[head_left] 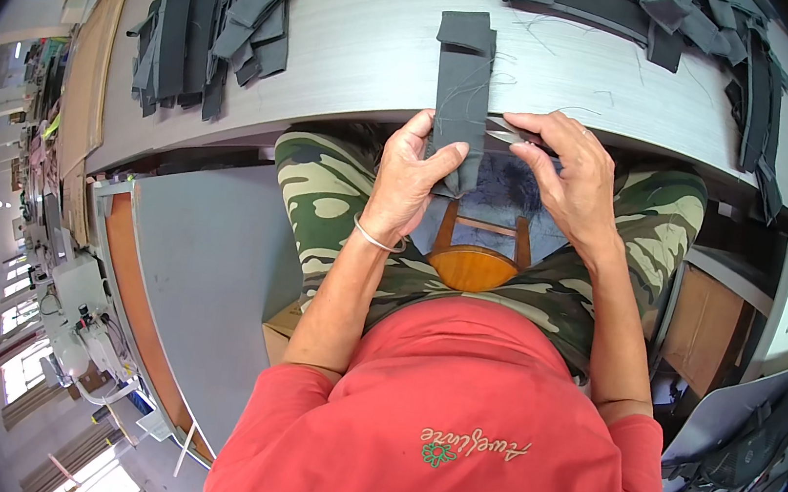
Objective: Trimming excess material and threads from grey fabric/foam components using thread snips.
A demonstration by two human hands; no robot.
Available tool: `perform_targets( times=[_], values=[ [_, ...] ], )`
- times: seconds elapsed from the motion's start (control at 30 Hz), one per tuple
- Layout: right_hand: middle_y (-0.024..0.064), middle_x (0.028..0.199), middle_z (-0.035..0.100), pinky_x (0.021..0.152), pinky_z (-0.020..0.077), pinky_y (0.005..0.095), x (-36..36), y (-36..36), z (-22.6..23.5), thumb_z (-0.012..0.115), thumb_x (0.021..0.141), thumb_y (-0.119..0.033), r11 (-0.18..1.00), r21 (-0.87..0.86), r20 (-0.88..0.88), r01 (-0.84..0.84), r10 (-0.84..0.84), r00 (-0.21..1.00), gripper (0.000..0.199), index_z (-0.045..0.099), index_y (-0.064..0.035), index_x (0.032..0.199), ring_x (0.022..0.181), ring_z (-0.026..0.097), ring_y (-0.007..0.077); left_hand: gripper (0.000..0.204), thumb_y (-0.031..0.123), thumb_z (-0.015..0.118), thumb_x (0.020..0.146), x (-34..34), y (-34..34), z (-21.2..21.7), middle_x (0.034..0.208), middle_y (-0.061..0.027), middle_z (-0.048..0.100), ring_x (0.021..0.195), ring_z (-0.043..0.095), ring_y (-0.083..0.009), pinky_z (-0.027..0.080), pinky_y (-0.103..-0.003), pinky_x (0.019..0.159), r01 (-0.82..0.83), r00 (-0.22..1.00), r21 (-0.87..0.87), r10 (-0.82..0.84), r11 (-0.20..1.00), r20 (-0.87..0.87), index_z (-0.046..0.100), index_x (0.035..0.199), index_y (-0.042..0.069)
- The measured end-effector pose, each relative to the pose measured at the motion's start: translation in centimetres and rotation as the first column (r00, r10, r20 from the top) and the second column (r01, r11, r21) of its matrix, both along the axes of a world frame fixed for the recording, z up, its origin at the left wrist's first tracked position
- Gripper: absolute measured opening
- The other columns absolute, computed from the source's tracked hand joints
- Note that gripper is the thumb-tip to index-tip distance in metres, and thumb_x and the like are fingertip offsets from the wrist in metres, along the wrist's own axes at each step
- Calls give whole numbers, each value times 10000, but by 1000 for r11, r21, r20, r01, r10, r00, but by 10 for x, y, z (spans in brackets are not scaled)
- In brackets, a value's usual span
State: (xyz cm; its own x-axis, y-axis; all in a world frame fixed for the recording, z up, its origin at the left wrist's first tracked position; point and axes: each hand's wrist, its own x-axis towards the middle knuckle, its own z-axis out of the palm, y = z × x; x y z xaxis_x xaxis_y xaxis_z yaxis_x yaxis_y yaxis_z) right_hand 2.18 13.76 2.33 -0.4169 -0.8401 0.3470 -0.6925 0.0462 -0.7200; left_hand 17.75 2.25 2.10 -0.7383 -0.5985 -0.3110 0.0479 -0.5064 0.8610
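My left hand (410, 174) is closed on the lower end of a dark grey fabric strip (463, 82), thumb on top. The strip's far part, with a folded end, lies on the table and its near end hangs past the edge. Loose threads trail across it. Closed around small thread snips (503, 134), my right hand (576, 178) is just right of the strip. The blades point left, close to the strip's edge; I cannot tell whether they touch a thread. Most of the snips' handle is hidden by my fingers.
On the pale table (370, 37), a pile of grey fabric strips (189, 34) lies at the left. A larger heap of strips (600, 11) spreads over the far right, some hanging off the edge. Cut threads are scattered between. A wooden stool (473, 269) shows between my legs.
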Motion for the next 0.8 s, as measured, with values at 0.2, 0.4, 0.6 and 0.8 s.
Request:
perform_targets(
  times=[0.2,0.4,0.6,0.8],
  values=[
    [9,802,629,649,411,323,7,-7,1,680,783,-172,1000,-6,-144,27,-28,989,184,681,-131,962,720,570,207,335,-8,640,836,-1,3,1,966,-69,628,793,606,-112,500,-256,622,20,1000,8,-20,1000,3,536,1153,12],
    [-8,814,636,644,399,318,6,-6,1,686,774,-171,1000,-9,-171,27,-28,985,142,693,-138,911,700,559,196,365,-22,653,813,6,-2,1,945,-71,626,786,598,-132,495,-259,643,115,993,59,-115,992,-5,536,1158,0],
    [24,833,629,639,439,328,7,-6,-4,685,770,-112,997,-50,102,56,-50,993,135,703,-113,904,697,578,211,367,-25,649,817,6,-1,0,924,-79,626,782,595,-131,489,-264,639,132,991,51,-131,990,-15,536,1166,-6],
    [56,868,578,639,468,333,12,-5,-1,693,762,-103,998,-26,128,65,-61,990,194,710,-142,951,728,597,229,383,-54,622,830,4,0,-6,969,-89,638,804,621,-131,507,-252,643,115,993,2,-115,993,37,523,1199,-31]
  ],
)
